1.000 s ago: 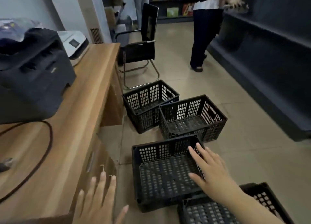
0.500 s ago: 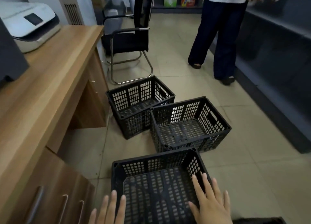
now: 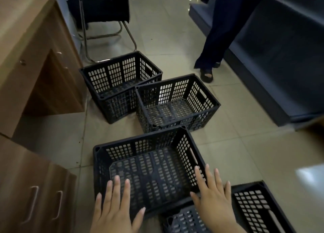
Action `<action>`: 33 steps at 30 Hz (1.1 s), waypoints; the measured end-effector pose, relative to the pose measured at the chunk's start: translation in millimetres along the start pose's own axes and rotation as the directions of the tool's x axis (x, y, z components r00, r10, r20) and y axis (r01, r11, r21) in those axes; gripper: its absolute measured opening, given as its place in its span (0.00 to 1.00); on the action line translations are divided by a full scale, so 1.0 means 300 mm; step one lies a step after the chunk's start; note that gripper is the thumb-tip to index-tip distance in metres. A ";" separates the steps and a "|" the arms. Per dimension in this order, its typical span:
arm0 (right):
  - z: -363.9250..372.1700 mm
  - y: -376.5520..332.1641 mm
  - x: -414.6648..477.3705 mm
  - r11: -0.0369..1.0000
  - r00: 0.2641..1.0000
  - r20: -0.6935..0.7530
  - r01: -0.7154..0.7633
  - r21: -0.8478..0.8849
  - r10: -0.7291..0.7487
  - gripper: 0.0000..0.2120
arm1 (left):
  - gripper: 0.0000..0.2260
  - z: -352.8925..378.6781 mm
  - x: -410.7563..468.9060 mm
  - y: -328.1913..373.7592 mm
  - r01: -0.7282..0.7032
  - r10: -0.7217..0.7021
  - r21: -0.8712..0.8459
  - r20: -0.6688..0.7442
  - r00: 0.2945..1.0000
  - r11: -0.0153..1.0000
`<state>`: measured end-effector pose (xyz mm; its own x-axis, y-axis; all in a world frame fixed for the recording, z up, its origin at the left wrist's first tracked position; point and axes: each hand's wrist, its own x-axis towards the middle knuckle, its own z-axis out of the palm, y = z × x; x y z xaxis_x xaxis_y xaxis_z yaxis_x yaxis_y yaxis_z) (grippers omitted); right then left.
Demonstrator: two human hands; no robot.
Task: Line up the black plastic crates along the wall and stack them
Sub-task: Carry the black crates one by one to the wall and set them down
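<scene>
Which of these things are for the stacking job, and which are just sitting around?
For the job:
- nearest crate, both hands over it
- middle crate
- far crate
- corner crate
- left hand
- right hand

Just around:
- wooden desk
- chair
- another person's leg
- dark shelving

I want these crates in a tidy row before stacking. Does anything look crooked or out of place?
Yes. The four black crates sit staggered and at different angles: the far crate and middle crate overlap at a corner, and the near crate is skewed. No damage or spills are visible.
</scene>
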<state>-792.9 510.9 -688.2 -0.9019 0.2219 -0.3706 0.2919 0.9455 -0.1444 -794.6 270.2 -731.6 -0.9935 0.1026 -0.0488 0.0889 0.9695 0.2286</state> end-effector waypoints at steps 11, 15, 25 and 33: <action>0.126 0.402 -0.049 0.984 0.984 -0.026 -0.175 -0.042 0.174 0.34 | 0.39 0.279 -0.178 0.229 -0.102 0.102 0.003 -0.001 0.995 0.995; 0.158 0.654 -0.041 0.987 0.992 0.025 -0.124 -0.104 0.127 0.33 | 0.38 0.375 -0.255 0.360 -0.001 0.001 0.007 0.076 0.997 1.000; 0.395 1.360 0.058 0.961 0.996 0.005 -0.086 -0.264 0.091 0.31 | 0.38 0.811 -0.473 0.610 0.157 -0.211 0.292 0.164 0.963 0.943; 0.694 1.619 0.156 0.955 0.988 -0.112 0.066 -0.288 -0.102 0.47 | 0.37 0.962 -0.563 0.558 0.293 -0.328 0.407 0.018 0.944 0.865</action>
<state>-626.9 930.9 -966.6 -0.9569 0.1495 -0.2489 0.1277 0.9866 0.1015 -591.5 479.5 -965.8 -0.9662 -0.2172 -0.1388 -0.1851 0.9595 -0.2123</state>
